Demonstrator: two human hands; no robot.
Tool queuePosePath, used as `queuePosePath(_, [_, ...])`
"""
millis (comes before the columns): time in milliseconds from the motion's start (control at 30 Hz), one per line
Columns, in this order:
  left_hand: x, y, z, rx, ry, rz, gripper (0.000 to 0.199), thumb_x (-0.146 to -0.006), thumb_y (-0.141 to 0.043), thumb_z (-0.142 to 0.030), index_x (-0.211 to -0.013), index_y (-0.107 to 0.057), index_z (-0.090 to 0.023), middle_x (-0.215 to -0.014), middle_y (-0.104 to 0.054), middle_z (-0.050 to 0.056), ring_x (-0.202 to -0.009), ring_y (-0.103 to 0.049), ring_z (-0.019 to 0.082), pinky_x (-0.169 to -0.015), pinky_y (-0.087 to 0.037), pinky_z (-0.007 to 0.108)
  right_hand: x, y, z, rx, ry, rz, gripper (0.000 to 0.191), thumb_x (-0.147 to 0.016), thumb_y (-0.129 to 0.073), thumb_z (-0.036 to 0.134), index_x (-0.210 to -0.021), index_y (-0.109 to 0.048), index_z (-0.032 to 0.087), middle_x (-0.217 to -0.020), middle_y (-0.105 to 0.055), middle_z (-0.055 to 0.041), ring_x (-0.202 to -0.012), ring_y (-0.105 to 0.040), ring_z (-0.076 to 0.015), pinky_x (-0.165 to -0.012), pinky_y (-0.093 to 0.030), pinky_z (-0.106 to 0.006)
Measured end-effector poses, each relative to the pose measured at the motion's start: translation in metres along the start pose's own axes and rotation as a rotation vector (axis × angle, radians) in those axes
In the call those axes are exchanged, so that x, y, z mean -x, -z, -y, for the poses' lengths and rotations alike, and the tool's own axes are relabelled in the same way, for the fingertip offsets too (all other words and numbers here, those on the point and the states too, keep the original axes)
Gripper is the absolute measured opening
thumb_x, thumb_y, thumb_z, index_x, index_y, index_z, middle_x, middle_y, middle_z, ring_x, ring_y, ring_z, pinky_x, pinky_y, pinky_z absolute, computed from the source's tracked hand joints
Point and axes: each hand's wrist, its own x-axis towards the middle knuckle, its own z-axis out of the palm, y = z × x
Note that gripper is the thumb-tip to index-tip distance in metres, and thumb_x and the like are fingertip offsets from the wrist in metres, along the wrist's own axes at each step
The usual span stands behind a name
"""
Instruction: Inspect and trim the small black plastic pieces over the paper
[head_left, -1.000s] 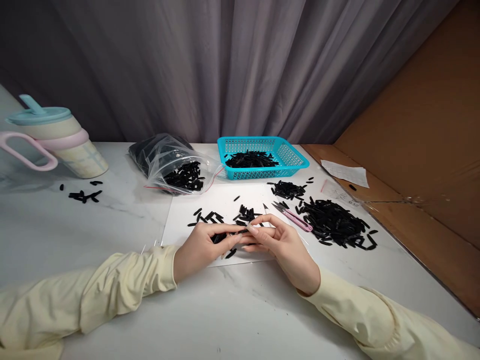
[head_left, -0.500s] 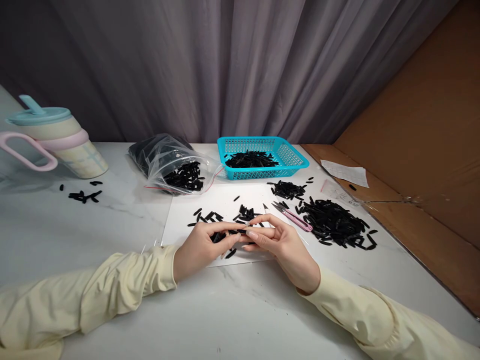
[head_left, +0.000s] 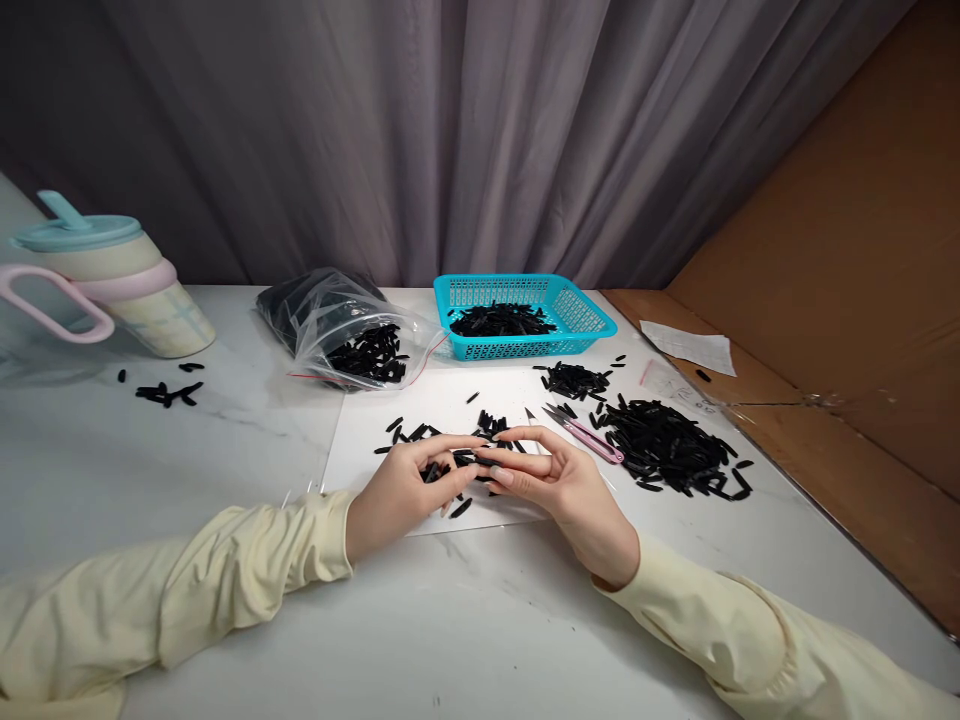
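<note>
Both hands meet over a white sheet (head_left: 360,475) scattered with small black strips (head_left: 409,433). My left hand (head_left: 409,490) is curled, its thumb and fingertips at a black piece (head_left: 486,459) between the hands. From the other side, my right hand (head_left: 566,480) pinches at the same piece with thumb and fingers, the fingertips nearly touching those of the left. More black strips lie beneath and behind the fingers, partly hidden. Just beyond my right hand are pink-handled snips (head_left: 592,437) with their blades pointing up and left.
A blue basket (head_left: 536,345) and an open plastic bag (head_left: 322,345) hold black pieces at the back. Black piles (head_left: 667,445) lie to the right. A lidded cup (head_left: 161,310) stands left, cardboard (head_left: 847,300) right.
The fingertips have shifted slightly around the black piece, and the fingers of my left hand have moved a little left. The surrounding objects look the same.
</note>
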Motion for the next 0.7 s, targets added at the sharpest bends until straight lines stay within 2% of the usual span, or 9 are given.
queuePosePath(267, [0.000,0.001,-0.001,0.027,0.038,0.032,0.034,-0.078,-0.056,-0.031,-0.107,-0.061,-0.013,-0.049,-0.044,-0.006,-0.043,-0.037,0.007,-0.042,-0.030,0.020,0.001,0.000,-0.004,0.035,0.032,0.012,0.035,-0.070,-0.072,0.026,-0.098,-0.051,0.019,-0.097,-0.070,-0.0078,-0.090,-0.067,-0.0222,-0.086,-0.052,-0.038])
queuePosePath(333, [-0.002,0.001,-0.002,0.084,0.072,0.039,0.035,-0.079,-0.054,-0.032,-0.108,-0.060,-0.012,-0.050,-0.041,-0.007,-0.043,-0.036,0.007,-0.040,-0.027,0.019,0.000,0.002,-0.001,0.046,0.084,0.001,0.034,-0.072,-0.071,0.028,-0.098,-0.051,0.019,-0.098,-0.070,-0.0083,-0.092,-0.066,-0.0235,-0.086,-0.052,-0.040])
queuePosePath(400, [-0.003,0.000,-0.002,0.173,0.121,0.027,0.035,-0.079,-0.053,-0.034,-0.106,-0.059,-0.012,-0.051,-0.038,-0.008,-0.043,-0.035,0.006,-0.038,-0.023,0.018,-0.005,0.007,0.008,0.081,0.205,-0.050,0.033,-0.072,-0.070,0.028,-0.098,-0.053,0.019,-0.098,-0.070,-0.0087,-0.093,-0.066,-0.0243,-0.087,-0.052,-0.040])
queuePosePath(500, [-0.006,0.001,-0.002,0.276,0.184,0.003,0.036,-0.078,-0.054,-0.035,-0.104,-0.060,-0.012,-0.051,-0.034,-0.008,-0.041,-0.033,0.005,-0.037,-0.020,0.017,-0.032,0.021,0.035,0.226,0.472,-0.177,0.029,-0.072,-0.070,0.026,-0.096,-0.055,0.019,-0.098,-0.070,-0.0083,-0.094,-0.065,-0.0238,-0.086,-0.052,-0.039])
queuePosePath(600, [-0.008,0.003,-0.002,0.313,0.222,-0.006,0.036,-0.078,-0.053,-0.035,-0.106,-0.059,-0.012,-0.047,-0.034,-0.009,-0.037,-0.028,0.004,-0.036,-0.016,0.016,-0.076,0.037,0.068,0.424,0.692,-0.247,0.023,-0.076,-0.065,0.021,-0.096,-0.055,0.020,-0.100,-0.068,-0.0065,-0.096,-0.064,-0.0217,-0.088,-0.051,-0.036])
queuePosePath(633, [-0.009,0.003,-0.002,0.321,0.233,-0.009,0.036,-0.079,-0.052,-0.034,-0.106,-0.059,-0.012,-0.046,-0.035,-0.009,-0.037,-0.027,0.004,-0.035,-0.015,0.016,-0.089,0.041,0.078,0.523,0.729,-0.257,0.026,-0.075,-0.064,0.017,-0.098,-0.054,0.019,-0.099,-0.068,-0.0063,-0.098,-0.063,-0.0218,-0.088,-0.050,-0.037])
queuePosePath(700, [-0.010,0.004,-0.001,0.336,0.252,-0.013,0.036,-0.080,-0.050,-0.034,-0.106,-0.058,-0.011,-0.044,-0.036,-0.009,-0.035,-0.026,0.004,-0.035,-0.014,0.015,-0.107,0.042,0.092,0.808,0.705,-0.270,0.032,-0.069,-0.065,0.008,-0.098,-0.055,0.017,-0.103,-0.066,-0.0074,-0.104,-0.060,-0.0243,-0.088,-0.049,-0.038])
